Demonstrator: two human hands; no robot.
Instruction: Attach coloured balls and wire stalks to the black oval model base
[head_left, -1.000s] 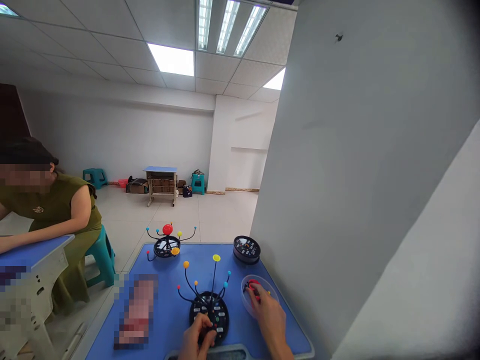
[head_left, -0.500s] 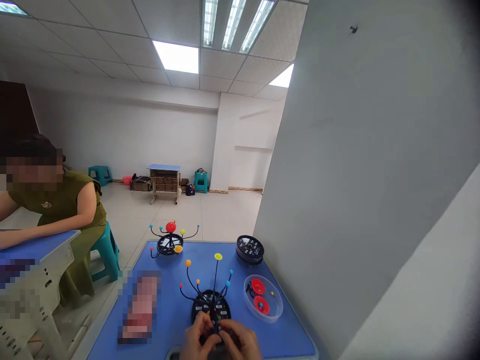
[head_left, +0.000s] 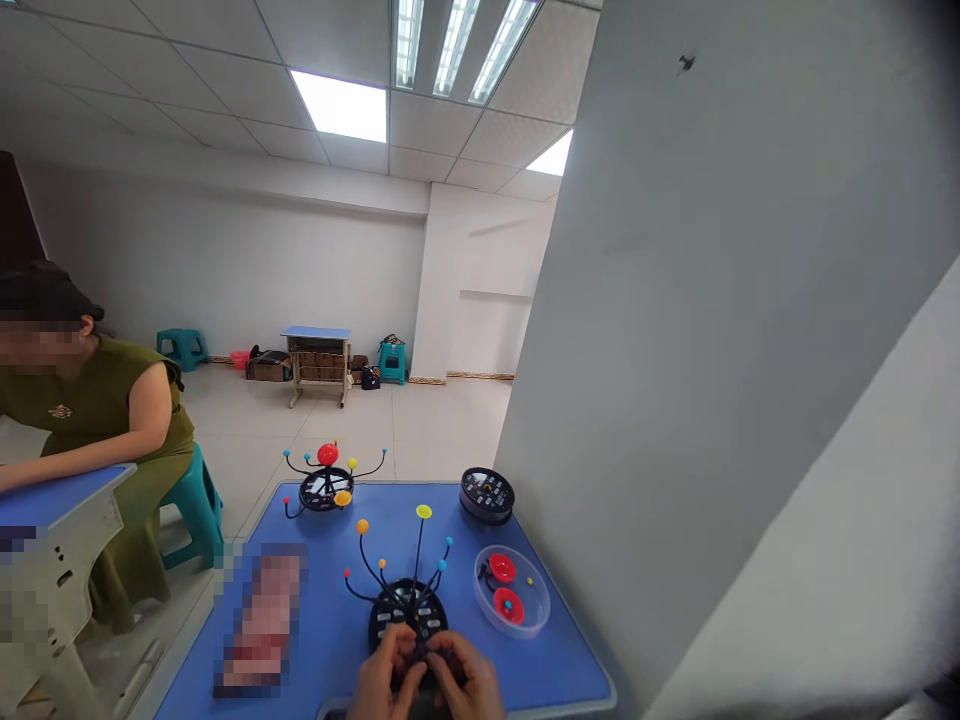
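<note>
A black round model base (head_left: 407,612) with several thin black arms tipped by small coloured balls stands near the front edge of the blue table (head_left: 330,610). My left hand (head_left: 382,675) and my right hand (head_left: 465,677) meet at the base's near edge, fingers curled and pinched around a small dark part that I cannot make out. To the right lies a clear round dish (head_left: 512,592) with red pieces in it.
A finished model (head_left: 325,480) with a red ball stands at the table's far left, a black disc base (head_left: 487,493) at the far right. A grey wall runs close along the right. A person in green sits at a desk on the left.
One second ago my right hand reached into the clear dish. It has since left the dish and joined my left hand at the near edge of the black base.
</note>
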